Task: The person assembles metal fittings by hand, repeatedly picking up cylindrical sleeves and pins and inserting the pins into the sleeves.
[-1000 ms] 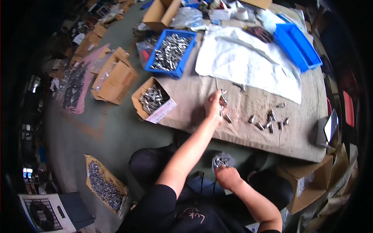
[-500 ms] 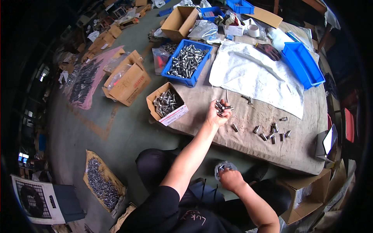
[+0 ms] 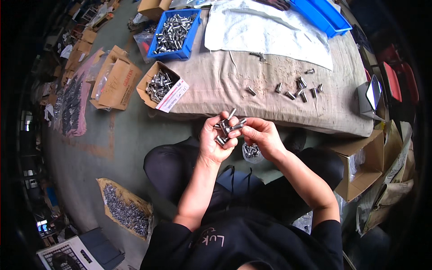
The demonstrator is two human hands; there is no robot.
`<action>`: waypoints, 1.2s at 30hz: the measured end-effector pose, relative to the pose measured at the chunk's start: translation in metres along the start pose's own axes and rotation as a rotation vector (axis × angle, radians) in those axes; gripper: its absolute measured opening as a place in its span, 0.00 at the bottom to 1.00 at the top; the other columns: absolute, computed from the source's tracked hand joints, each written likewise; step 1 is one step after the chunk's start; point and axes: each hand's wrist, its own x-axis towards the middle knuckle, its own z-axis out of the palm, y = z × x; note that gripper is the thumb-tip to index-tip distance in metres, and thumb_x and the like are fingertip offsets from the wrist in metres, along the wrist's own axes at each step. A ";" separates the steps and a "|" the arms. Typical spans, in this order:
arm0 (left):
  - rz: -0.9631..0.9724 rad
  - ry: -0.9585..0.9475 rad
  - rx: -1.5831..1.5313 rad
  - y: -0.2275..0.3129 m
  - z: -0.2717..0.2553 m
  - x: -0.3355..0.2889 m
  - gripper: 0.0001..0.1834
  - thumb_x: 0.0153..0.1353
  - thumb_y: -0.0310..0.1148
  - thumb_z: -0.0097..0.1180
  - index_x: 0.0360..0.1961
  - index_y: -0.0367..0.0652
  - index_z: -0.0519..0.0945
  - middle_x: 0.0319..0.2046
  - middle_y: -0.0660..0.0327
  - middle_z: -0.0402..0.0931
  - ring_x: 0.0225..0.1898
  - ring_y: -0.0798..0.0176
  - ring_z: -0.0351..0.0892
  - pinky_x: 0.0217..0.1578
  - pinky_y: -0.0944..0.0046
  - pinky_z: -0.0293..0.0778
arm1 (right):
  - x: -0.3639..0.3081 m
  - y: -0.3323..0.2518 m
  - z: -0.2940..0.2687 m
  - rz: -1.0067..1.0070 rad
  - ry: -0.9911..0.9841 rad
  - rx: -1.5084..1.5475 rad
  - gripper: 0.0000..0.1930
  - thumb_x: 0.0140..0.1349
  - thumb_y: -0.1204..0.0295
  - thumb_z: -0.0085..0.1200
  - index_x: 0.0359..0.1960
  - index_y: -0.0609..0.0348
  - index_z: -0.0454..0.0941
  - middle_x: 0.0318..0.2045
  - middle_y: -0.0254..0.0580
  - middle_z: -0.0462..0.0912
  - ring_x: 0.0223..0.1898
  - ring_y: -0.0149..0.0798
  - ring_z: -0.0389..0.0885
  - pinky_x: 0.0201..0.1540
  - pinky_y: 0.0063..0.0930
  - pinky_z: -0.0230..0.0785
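My left hand [image 3: 211, 143] is curled, palm up, around several shiny metal bolts [image 3: 224, 127], short cylinders with a wider end. Close against it, my right hand [image 3: 266, 138] has thumb and forefinger pinched at the end of one bolt [image 3: 236, 128]. Its other fingers are partly hidden. Just below the right hand, a clear plastic bag or cup [image 3: 253, 158] holds small metal parts. More loose bolts [image 3: 302, 83] lie scattered on the cloth-covered table [image 3: 216, 96] beyond my hands.
At the table's left stand an open carton of bolts [image 3: 177, 96] and a blue bin of bolts [image 3: 183, 55]. A white sheet [image 3: 270, 33] and a blue tray [image 3: 326, 20] lie farther back. A sack of small parts [image 3: 104, 189] lies at lower left, an open cardboard box [image 3: 373, 155] at right.
My left hand has drawn back from the table toward me with the bolts. My right hand has risen from the clear container to meet it. The view has tilted lower.
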 end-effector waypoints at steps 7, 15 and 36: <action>0.204 0.060 0.118 -0.020 -0.005 -0.024 0.09 0.59 0.39 0.45 0.35 0.47 0.74 0.31 0.61 0.68 0.24 0.66 0.66 0.10 0.73 0.59 | -0.010 0.017 0.015 -0.115 -0.014 0.048 0.15 0.52 0.75 0.60 0.42 0.63 0.74 0.28 0.31 0.77 0.26 0.22 0.71 0.28 0.15 0.65; 0.434 0.295 0.259 -0.042 -0.008 -0.029 0.11 0.58 0.38 0.50 0.40 0.48 0.73 0.40 0.60 0.74 0.42 0.62 0.74 0.47 0.60 0.71 | -0.020 0.014 0.030 -0.635 0.001 -0.573 0.16 0.45 0.77 0.62 0.38 0.59 0.75 0.26 0.38 0.73 0.27 0.32 0.73 0.32 0.24 0.67; 0.597 0.387 0.603 -0.047 -0.011 -0.036 0.04 0.58 0.28 0.45 0.34 0.41 0.70 0.33 0.60 0.73 0.30 0.68 0.72 0.28 0.69 0.72 | -0.029 0.010 0.033 -0.437 -0.112 -0.382 0.14 0.48 0.79 0.59 0.39 0.63 0.74 0.25 0.30 0.72 0.24 0.25 0.72 0.27 0.17 0.66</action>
